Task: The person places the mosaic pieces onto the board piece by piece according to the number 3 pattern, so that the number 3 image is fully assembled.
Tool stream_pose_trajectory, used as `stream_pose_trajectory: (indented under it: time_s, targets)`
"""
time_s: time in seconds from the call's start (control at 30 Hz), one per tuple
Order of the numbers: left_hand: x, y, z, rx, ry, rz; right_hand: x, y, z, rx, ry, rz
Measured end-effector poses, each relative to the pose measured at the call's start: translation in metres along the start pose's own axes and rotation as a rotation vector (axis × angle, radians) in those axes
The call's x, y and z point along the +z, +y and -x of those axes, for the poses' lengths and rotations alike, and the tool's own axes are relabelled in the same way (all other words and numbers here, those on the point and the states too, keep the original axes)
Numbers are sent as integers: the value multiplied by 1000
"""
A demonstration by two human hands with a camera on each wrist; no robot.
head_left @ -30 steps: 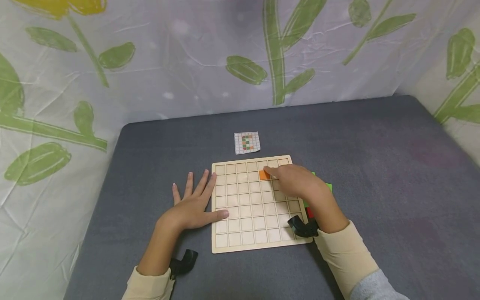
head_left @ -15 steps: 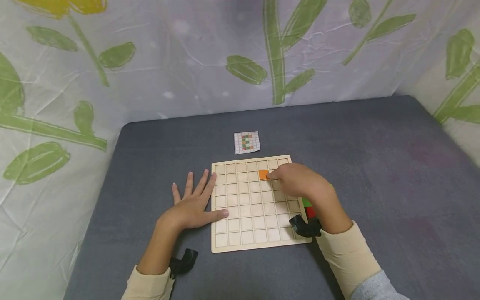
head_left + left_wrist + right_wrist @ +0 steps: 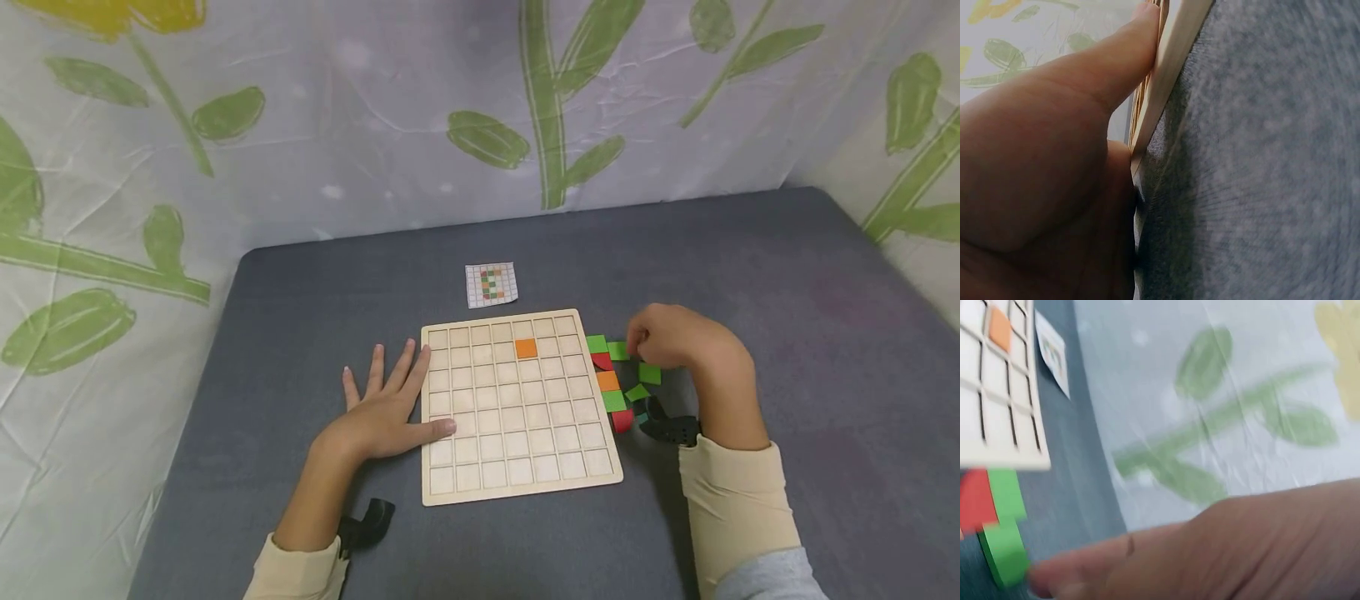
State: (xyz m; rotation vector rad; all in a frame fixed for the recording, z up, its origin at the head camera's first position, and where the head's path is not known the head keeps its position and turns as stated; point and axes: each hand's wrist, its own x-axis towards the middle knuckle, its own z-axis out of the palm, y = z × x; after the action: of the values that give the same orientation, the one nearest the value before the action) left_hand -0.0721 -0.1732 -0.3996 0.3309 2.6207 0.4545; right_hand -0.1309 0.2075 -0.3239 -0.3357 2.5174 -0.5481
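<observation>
A square wooden grid board (image 3: pixel 480 433) lies on the table, with one orange tile (image 3: pixel 527 348) in a cell of its upper part. My left hand (image 3: pixel 378 417) is spread flat at the board's left edge; its thumb rests on the border, as the left wrist view also shows. Off the board's right side, my right hand (image 3: pixel 678 337) is lowered beside a green tile (image 3: pixel 618 350). In the right wrist view a fingertip (image 3: pixel 1044 578) is next to that green tile (image 3: pixel 1007 556). The other fingertips are hidden, and I see no tile held.
Several loose tiles lie along the board's right edge, among them an orange tile (image 3: pixel 607 381) and a red tile (image 3: pixel 622 421). A small printed pattern card (image 3: pixel 491 285) lies beyond the board. A flower-painted curtain (image 3: pixel 360 125) hangs behind the table.
My right hand has left the orange tile and moved right, off the board to the loose tiles. The orange tile now lies uncovered in its cell. My left hand stays put.
</observation>
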Motion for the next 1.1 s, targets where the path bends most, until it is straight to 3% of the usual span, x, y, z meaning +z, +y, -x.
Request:
stream_pose_trajectory:
  time_s: [0.23, 0.5, 0.67, 1.1]
  targets:
    - [0, 1, 2, -1, 2, 5, -1, 17, -1, -2, 59, -15]
    - [1, 0, 2, -3, -1, 3, 7, 17, -9, 26, 92, 10]
    - [0, 2, 2, -4, 9, 5, 10, 12, -15, -3, 116, 20]
    - [-2, 3, 4, 2, -2, 0, 16, 6, -23, 27, 84, 25]
